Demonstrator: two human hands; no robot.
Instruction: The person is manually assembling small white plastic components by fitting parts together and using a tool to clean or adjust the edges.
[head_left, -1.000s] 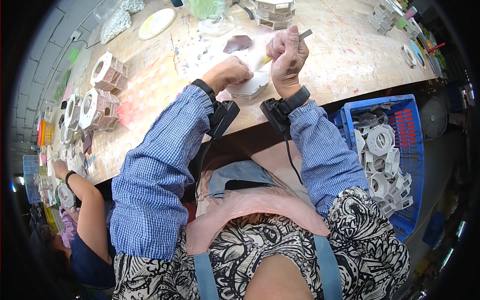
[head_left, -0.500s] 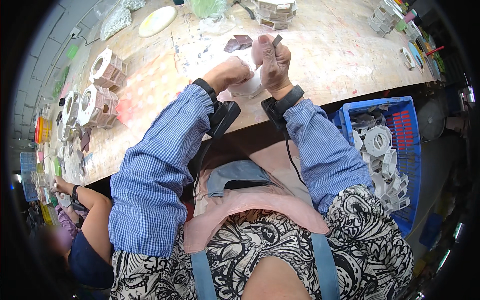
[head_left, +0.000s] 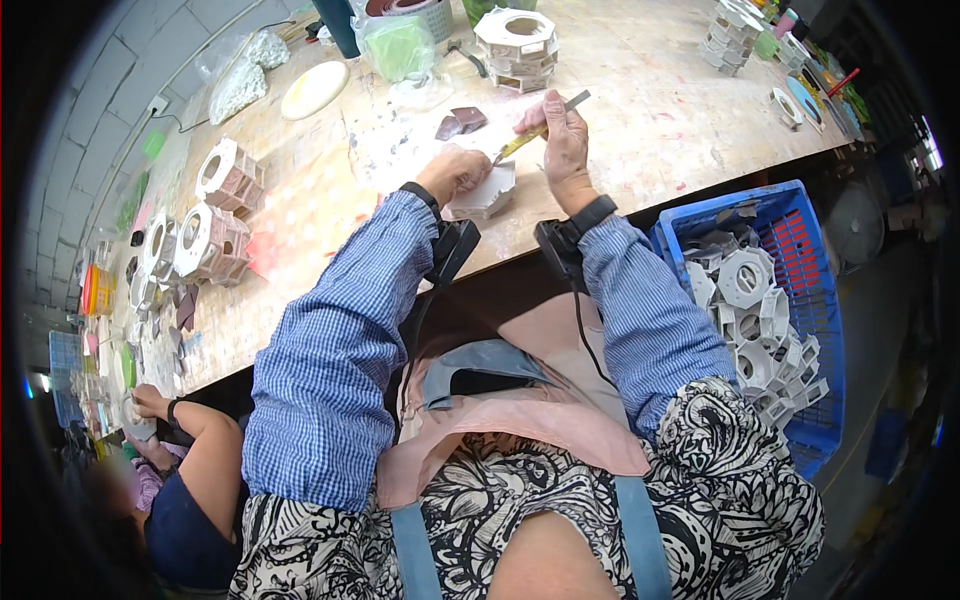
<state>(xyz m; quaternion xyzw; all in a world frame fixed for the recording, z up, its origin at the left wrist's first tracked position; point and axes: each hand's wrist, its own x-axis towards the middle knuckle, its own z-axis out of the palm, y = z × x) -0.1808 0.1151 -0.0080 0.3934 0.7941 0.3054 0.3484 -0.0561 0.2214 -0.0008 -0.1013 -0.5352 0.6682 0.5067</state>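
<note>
White pc. [head_left: 488, 194]: lying nr table edge, low & faceted, flat face up; partly covered by L hand.
L hand [head_left: 458, 172]: touching white pc. on its left/far side; fingers curling in, tips hidden, so can't tell if pinching or just pressing.
Yellow tool [head_left: 522, 141]: slanting, long axis running from white pc.'s far rim up to far right; low end sitting just beside L fingers, rim contact unclear.
R hand [head_left: 562, 137]: wrapping yellow tool, fingers closed on it, to right of & beyond white pc.; the hand nearer tool, L being nearer pc.
In way: L fingers, crowding tool's low end at white pc.
Dark scraps [head_left: 461, 123]: lying beyond white pc., apart from tool.
Stacked white frames [head_left: 516, 50]: standing farther beyond white pc.
Pale disc [head_left: 314, 90]: lying far left, beyond white pc.
White frames, paired [head_left: 212, 245]: standing well left of white pc.
Blue crate [head_left: 828, 330]: sitting well right of white pc., off table; holding more frames [head_left: 748, 277].
Co-worker's hand [head_left: 150, 402]: showing far left of white pc., nearer side.
</note>
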